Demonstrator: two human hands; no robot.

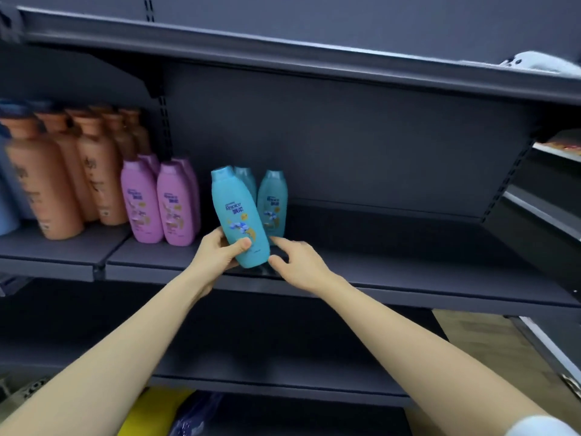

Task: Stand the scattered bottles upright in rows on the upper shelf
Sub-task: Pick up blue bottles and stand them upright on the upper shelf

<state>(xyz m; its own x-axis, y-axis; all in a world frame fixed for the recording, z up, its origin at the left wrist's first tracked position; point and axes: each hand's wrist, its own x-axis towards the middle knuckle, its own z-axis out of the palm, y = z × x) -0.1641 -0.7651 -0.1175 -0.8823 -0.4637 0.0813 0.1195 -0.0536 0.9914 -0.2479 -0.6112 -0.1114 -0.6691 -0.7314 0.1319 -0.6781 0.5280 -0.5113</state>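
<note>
While gripping left-leaning teal bottle [239, 215] low with curled left hand [220, 253], holds right hand [298, 262] loose-fingered just right, over shelf [408, 262].

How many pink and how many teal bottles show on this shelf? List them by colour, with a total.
Pink bottles: 4, two in front, two behind
Teal bottles: 3, counting the tilted teal bottle in the left hand
Total: 7

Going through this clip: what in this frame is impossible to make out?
Head view:
Rear teal bottle: mostly hidden behind the held teal bottle.
Orange bottles: blurred, labels unreadable.
White object on the top shelf: cut off by the right edge.
Right hand: whether it touches the held teal bottle is unclear.
</note>
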